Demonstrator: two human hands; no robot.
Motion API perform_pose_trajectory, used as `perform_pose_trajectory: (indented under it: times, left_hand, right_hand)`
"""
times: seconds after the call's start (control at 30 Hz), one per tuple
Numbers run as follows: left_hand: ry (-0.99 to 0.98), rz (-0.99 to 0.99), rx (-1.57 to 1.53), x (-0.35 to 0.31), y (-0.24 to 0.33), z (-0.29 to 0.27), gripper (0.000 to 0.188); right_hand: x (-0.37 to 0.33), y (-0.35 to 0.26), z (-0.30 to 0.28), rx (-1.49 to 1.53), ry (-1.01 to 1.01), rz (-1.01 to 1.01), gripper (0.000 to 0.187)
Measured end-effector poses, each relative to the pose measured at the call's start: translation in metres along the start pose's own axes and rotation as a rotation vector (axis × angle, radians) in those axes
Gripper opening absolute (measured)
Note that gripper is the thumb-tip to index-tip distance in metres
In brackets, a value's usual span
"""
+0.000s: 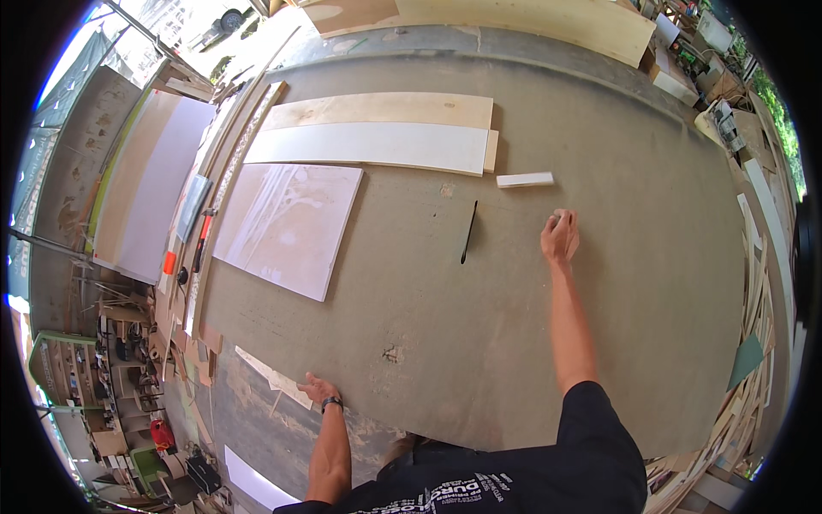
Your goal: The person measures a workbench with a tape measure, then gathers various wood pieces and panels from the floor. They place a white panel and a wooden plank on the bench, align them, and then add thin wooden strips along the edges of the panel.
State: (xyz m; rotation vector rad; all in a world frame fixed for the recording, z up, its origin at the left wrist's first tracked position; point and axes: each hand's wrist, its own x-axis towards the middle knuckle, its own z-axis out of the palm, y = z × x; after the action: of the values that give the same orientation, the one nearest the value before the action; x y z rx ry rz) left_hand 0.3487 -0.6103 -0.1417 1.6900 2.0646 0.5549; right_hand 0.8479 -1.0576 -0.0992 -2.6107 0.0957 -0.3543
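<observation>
Crosswise, the white strip [525, 180] points left-to-right beyond the right hand [560, 236], fingers curled, grip unclear; left hand [319, 390] open-fingered.

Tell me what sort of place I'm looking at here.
Probably a woodworking shop: cut boards lie on a large worktop, a tool with an orange-and-black handle rests toward its left side, and loose wood strips are heaped along the right.
</observation>
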Motion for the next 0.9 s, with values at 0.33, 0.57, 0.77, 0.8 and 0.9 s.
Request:
perform_pose_trajectory:
  times: [0.33,0.57,0.77,0.8,0.9]
  left_hand:
    - [0.004,-0.046,-0.157,0.004,0.006,-0.001,0.071]
    - [0.008,-0.072,0.054,0.003,0.005,-0.004,0.076]
    - [0.011,-0.079,0.055,-0.009,0.02,-0.013,0.08]
    - [0.022,-0.083,0.042,-0.008,0.017,-0.013,0.08]
    - [-0.027,-0.072,0.032,-0.007,0.025,-0.009,0.079]
  right_hand:
    - [0.105,-0.041,-0.008,-0.334,-0.133,-0.655,0.04]
    - [0.162,-0.08,0.019,-0.195,-0.237,-0.276,0.032]
    - [0.167,-0.156,0.068,-0.083,-0.328,-0.076,0.052]
    - [0.16,-0.166,0.075,-0.126,-0.354,-0.061,0.06]
    - [0.171,-0.142,0.092,0.0,-0.403,-0.019,0.063]
